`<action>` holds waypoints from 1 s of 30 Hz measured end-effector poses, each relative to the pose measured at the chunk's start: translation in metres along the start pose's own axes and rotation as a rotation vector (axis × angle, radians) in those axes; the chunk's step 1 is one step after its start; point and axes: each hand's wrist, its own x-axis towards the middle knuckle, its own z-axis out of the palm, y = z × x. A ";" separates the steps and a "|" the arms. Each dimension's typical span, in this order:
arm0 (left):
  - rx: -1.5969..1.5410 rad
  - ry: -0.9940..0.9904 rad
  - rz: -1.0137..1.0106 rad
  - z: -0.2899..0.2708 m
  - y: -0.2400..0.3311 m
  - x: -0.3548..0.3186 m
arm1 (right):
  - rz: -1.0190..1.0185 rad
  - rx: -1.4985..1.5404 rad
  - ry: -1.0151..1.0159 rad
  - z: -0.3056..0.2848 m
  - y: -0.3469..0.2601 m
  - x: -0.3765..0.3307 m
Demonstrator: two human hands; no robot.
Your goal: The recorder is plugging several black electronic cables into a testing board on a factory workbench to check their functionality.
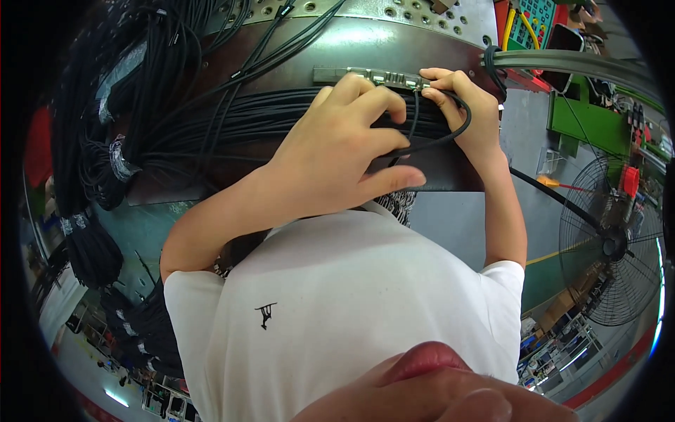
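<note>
My left hand (344,144) is curled over a flat bundle of black cables (267,119) lying on the dark metal worktop (351,42), and its fingers close around a single black cable (443,137). That cable loops round to my right hand (467,112). My right hand's fingertips pinch the cable's end against a long grey connector strip (351,74) at the far side of the worktop. The plug itself is hidden under my fingers.
Thick hanks of taped black cables (105,176) hang on the left. A perforated metal plate (394,13) borders the worktop's far side. A grey rail (562,63), green machinery (590,119) and a large floor fan (619,246) stand on the right.
</note>
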 end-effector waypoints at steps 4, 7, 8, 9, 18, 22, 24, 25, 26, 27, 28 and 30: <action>-0.184 -0.013 -0.043 -0.017 -0.009 -0.004 | -0.059 -0.077 -0.014 -0.004 -0.002 0.008; -0.118 0.119 -0.013 -0.039 -0.029 0.003 | -0.128 -0.279 -0.073 -0.008 -0.009 0.015; 0.014 0.216 0.006 -0.048 -0.040 0.008 | -0.120 -0.256 -0.049 -0.006 -0.008 0.014; 0.145 0.313 0.028 -0.056 -0.056 0.018 | -0.111 -0.235 -0.023 -0.005 -0.006 0.013; -1.101 0.348 -0.936 -0.033 -0.072 0.124 | 0.116 0.196 -0.038 -0.036 0.049 0.142; -1.353 0.231 -0.766 -0.020 -0.110 0.114 | 0.327 -0.082 0.305 0.032 0.111 0.226; -1.343 0.293 -0.737 -0.023 -0.113 0.114 | 0.404 0.009 0.557 0.040 0.127 0.239; -1.713 -0.019 -0.141 -0.031 -0.126 0.103 | 0.268 0.057 0.422 0.034 0.120 0.234; -1.603 0.116 -0.446 -0.032 -0.112 0.101 | 0.155 0.087 0.298 0.020 0.115 0.215; -1.464 0.219 -0.728 -0.036 -0.096 0.105 | 0.048 0.102 0.194 0.004 0.105 0.197; -1.298 0.179 -0.591 -0.023 -0.119 0.094 | -0.016 0.003 0.255 0.004 0.078 0.186; -1.347 0.220 -0.714 -0.036 -0.079 0.062 | -0.086 0.029 0.287 0.020 0.037 0.165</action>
